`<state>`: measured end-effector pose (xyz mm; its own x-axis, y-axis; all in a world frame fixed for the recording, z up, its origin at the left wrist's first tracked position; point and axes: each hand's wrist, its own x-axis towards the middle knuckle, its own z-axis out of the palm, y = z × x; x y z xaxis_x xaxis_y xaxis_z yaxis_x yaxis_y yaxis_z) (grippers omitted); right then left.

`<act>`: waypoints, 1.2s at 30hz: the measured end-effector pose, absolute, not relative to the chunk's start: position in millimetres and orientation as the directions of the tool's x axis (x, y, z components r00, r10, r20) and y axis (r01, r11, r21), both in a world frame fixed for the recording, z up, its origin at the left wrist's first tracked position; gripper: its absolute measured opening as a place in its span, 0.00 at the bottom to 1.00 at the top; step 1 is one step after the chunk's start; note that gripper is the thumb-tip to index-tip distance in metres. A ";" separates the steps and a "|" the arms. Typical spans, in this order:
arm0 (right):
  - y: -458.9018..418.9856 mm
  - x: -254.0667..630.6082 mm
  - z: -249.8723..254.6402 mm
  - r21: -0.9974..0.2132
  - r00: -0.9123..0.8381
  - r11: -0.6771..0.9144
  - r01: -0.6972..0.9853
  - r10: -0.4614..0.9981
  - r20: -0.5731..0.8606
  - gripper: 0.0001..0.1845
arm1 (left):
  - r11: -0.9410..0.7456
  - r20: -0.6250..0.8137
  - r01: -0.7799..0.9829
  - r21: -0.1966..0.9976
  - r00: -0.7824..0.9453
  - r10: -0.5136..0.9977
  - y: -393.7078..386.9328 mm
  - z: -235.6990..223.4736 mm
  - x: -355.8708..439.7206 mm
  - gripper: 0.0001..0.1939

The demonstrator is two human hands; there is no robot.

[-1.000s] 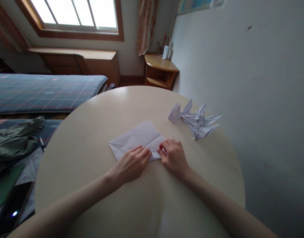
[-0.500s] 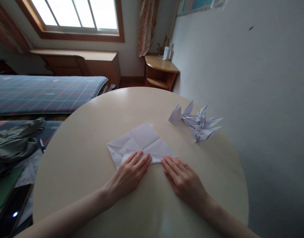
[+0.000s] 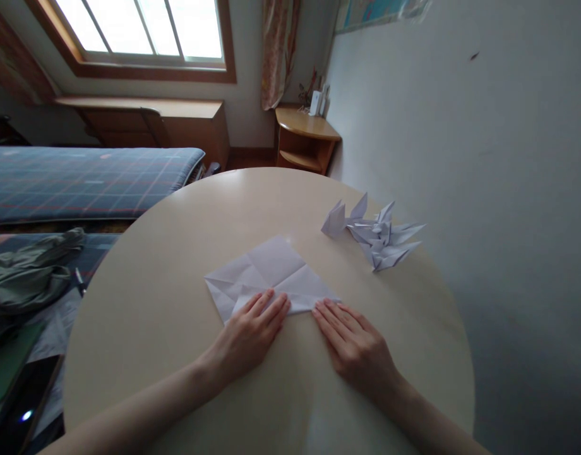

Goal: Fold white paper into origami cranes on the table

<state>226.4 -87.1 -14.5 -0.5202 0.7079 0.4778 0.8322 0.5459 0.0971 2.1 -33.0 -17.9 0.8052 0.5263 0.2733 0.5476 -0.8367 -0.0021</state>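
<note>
A creased white paper sheet (image 3: 266, 272) lies partly folded in the middle of a round cream table (image 3: 177, 265). My left hand (image 3: 252, 332) lies flat with fingers stretched out, pressing the sheet's near folded edge. My right hand (image 3: 354, 344) also lies flat and open on the table, its fingertips touching the sheet's near right corner. Neither hand holds anything.
A small heap of folded white paper cranes (image 3: 376, 234) sits at the table's far right, close to the white wall (image 3: 484, 158). To the left are a bed with a plaid blue cover (image 3: 82, 180), green cloth (image 3: 29, 272) and a dark device (image 3: 20, 404). A wooden corner shelf (image 3: 304, 136) stands beyond.
My right hand went from curled on the sheet's near right edge to flat and stretched out, sliding back toward me. The paper's right flap now lies flat. My left hand stayed pressing.
</note>
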 end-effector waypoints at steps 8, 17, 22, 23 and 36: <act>-86.5 227.7 -14.0 0.045 -0.501 0.544 0.838 0.734 0.459 0.20 | -0.840 0.275 0.541 -0.034 0.813 0.513 -32.6 -17.4 1.3 0.19; -84.0 235.9 -10.5 -0.091 -0.461 0.560 0.824 0.755 0.467 0.18 | -0.839 0.271 0.541 -0.056 0.817 0.509 -32.6 -16.1 0.5 0.19; -81.3 253.7 -9.2 -0.132 -0.525 0.637 0.760 0.720 0.454 0.19 | -0.840 0.252 0.535 -0.087 0.828 0.501 -32.7 -12.9 0.4 0.19; -81.1 257.4 -9.6 -0.138 -0.527 0.638 0.758 0.723 0.447 0.19 | -0.839 0.251 0.536 -0.097 0.829 0.500 -32.8 -12.1 0.4 0.19; -77.7 281.1 -9.7 -0.132 -0.525 0.645 0.753 0.709 0.471 0.16 | -0.841 0.245 0.528 -0.119 0.836 0.491 -32.1 -12.6 -0.3 0.20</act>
<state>281.1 -77.7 -9.7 -0.5246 0.7089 0.4715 0.7528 0.6449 -0.1318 -0.3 -32.1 -12.6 0.8363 0.4905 0.2450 0.5281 -0.8408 -0.1192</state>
